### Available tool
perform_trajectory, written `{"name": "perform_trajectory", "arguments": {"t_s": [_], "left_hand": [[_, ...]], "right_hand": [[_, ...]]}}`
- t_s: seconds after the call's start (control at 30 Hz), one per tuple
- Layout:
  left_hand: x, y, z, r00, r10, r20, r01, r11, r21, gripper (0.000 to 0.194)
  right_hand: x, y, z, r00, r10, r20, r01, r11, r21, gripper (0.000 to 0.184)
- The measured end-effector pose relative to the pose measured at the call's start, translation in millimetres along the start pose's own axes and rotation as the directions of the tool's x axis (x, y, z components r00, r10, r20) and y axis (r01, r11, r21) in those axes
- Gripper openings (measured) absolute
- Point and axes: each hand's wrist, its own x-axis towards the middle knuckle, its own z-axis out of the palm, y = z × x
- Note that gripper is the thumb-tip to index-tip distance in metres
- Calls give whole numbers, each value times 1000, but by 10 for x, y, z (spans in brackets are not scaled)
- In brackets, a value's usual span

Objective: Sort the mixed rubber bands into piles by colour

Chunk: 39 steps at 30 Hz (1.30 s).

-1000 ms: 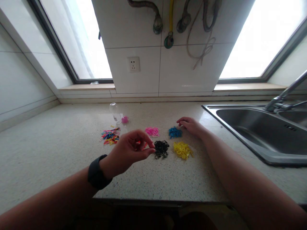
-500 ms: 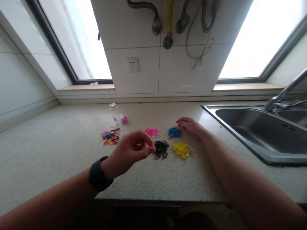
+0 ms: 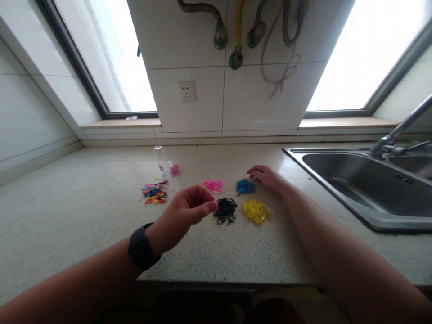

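Observation:
My left hand (image 3: pixel 189 209), with a dark watch on its wrist, is above the counter at the left edge of a pile of black rubber bands (image 3: pixel 226 210). Its thumb and index finger are pinched together; anything between the tips is too small to make out. My right hand (image 3: pixel 268 177) rests on the counter beside a pile of blue rubber bands (image 3: pixel 245 186), fingers loosely extended and apart from the thumb. Yellow bands (image 3: pixel 255 211) lie in front of the blue ones, pink bands (image 3: pixel 213 186) behind the black. Left of my left hand is a mixed-colour heap (image 3: pixel 155 193).
A clear plastic bottle (image 3: pixel 159 157) lies at the back left beside a pink cap (image 3: pixel 174 169). On the right, a steel sink (image 3: pixel 340 180) with a faucet (image 3: pixel 388 139) is set into the speckled counter (image 3: pixel 84 202). A tiled wall closes off the back.
My left hand has shifted very slightly, and the red spot seen within its finger gap no longer shows. My right hand has stayed in place.

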Motion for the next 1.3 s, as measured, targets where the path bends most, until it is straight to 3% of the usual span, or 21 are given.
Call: {"name": "perform_trajectory", "arguments": {"t_s": [0.4,0.53,0.67,0.8,0.93,1.13,1.3], "left_hand": [[20,-31,-12,1000,-8,-11,8,1000,27,26],[66,-40,-28,998,63,-5,-61,975,212,23],[117,-64,-55,993,112,44,-116,800,589,18],[146,-120,-82,985,141,98,-162,589,792,12],[165,-161,-108,977,167,129,-196,486,852,8],[171,-57,-176,967,173,185,-243,428,870,10],[144,67,-281,946,65,317,-323,277,905,9]], "right_hand": [[11,17,1,1000,-5,6,5,1000,-31,25],[17,27,9,1000,-16,2,16,999,-32,26],[21,25,15,1000,-20,1,20,998,-51,26],[40,45,19,999,-37,8,38,996,-78,25],[65,85,21,998,-60,14,61,995,-84,24],[58,85,21,998,-60,17,62,995,-84,26],[60,93,22,998,-54,18,55,995,-79,25]]}}
